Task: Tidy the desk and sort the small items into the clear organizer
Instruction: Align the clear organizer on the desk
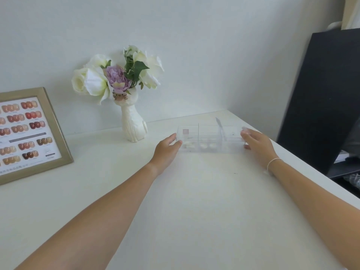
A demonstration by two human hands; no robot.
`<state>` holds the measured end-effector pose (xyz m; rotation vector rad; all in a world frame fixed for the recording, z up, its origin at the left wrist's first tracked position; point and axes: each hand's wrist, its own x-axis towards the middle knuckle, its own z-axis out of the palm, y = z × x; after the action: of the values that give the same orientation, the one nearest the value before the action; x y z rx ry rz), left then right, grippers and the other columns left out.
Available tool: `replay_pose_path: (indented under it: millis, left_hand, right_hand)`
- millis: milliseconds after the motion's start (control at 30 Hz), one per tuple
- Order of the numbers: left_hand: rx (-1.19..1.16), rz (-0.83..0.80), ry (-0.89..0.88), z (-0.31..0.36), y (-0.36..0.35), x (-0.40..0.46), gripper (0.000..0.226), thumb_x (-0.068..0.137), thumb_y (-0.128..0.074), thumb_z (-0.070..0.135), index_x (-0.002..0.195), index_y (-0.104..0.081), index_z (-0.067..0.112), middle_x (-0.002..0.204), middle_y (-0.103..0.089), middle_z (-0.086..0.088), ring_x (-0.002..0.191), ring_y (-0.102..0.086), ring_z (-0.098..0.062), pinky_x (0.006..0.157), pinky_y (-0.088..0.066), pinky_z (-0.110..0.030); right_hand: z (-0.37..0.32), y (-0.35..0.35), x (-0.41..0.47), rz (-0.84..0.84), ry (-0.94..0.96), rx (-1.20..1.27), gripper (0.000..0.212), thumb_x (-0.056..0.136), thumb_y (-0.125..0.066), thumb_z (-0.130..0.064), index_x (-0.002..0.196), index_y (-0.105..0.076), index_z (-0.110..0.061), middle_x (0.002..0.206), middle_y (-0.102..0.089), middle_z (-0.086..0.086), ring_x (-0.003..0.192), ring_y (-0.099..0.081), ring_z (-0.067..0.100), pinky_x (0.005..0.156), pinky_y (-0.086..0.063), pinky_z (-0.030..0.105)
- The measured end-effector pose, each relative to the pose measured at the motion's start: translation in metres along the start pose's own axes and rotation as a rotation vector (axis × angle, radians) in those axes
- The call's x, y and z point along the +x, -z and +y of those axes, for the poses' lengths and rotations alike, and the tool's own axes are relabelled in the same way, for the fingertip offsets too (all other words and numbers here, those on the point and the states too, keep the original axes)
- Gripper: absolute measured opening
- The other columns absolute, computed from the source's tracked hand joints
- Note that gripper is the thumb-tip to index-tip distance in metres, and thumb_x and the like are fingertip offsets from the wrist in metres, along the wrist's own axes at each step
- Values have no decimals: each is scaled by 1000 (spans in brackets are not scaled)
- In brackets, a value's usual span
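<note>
Left hand (168,147) and right hand (257,143) bracketing clear organizer (209,138) on white counter (194,201), one at each end wall. Fingers touching walls, barely curled; firm grip cannot be told. Between hands: compartments holding small pale items (207,146), slim tool (221,128) leaning upright.

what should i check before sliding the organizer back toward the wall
1. Left hand on the clear organizer: ok, fingers touch its left end.
2. Right hand on its right end: ok.
3. Firm hold: cannot tell, edges blurred.
4. Small items inside compartments: ok, pale pieces sit in the front cells.
5. Upright tool: cannot tell if it is stable.
6. Vase clear of the path: ok, stands apart to the left.
</note>
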<state>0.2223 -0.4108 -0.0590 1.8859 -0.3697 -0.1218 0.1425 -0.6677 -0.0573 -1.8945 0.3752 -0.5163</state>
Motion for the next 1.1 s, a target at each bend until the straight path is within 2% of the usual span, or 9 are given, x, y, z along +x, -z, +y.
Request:
replay_pose_path:
  millis: [67,167,333,433,500,667,833,933,1100]
  left_hand:
    - [-8,21,-13,-2,-1,3,21,92,-48,25,99,-64,37,106,-61,22,106,-58,-21,100,-40,-31]
    - [-1,36,-22,-2,-2,5,17,92,-48,23,93,-64,26,83,-56,21,87,-54,-17,85,-40,-26]
    - [-42,21,-4,-4,2,5,52,80,-53,42,128,-56,22,137,-55,1,128,-50,-15,111,-37,-40]
    - [-52,38,12,-4,4,7,8,87,-53,33,88,-59,38,121,-56,5,112,-53,-12,112,-35,-39]
    - [-46,28,7,-5,6,7,13,83,-53,38,71,-51,39,116,-57,6,109,-53,-12,111,-36,-40]
    - [-74,27,-36,-10,5,11,5,76,-53,43,79,-52,39,108,-54,6,100,-53,-14,110,-36,-40]
    - [-91,25,-24,-9,6,11,14,84,-56,37,96,-62,40,126,-55,4,128,-49,-16,112,-36,-44]
    - [-96,26,-18,-11,6,12,48,86,-55,37,130,-53,18,140,-50,-1,131,-46,-16,111,-37,-42]
    - [-64,15,2,-13,4,12,79,64,-54,61,133,-51,25,139,-54,-2,128,-50,-14,110,-39,-39]
  right_hand:
    - [0,-1,3,-9,8,-1,29,90,-50,-40,114,-63,-29,132,-56,13,117,-55,32,102,-44,48]
    - [0,-4,7,-14,10,9,40,90,-50,-45,124,-59,-28,128,-59,13,117,-55,30,102,-45,46]
    - [-8,-8,15,45,12,30,21,88,-55,-36,89,-71,-21,108,-66,15,81,-54,30,88,-46,35]
    - [-17,-5,26,97,34,25,18,89,-53,-25,80,-68,-22,89,-64,-6,76,-51,14,81,-41,26]
    - [-24,0,35,100,33,-63,25,89,-52,-22,92,-70,-6,71,-55,-3,69,-45,13,68,-36,26]
    - [-43,7,48,39,27,-307,29,88,-50,-26,92,-72,-6,84,-65,27,58,-37,22,52,-26,29]
    - [-49,-1,60,-79,-22,-582,30,89,-53,-26,90,-73,-4,56,-43,5,51,-37,17,51,-27,27]
    - [-44,-5,64,-97,-25,-660,31,86,-59,-29,86,-71,0,64,-53,8,60,-47,21,56,-34,28]
    - [-33,-11,66,-1,15,-563,27,81,-66,-29,96,-65,-7,117,-59,14,88,-55,26,76,-40,30]
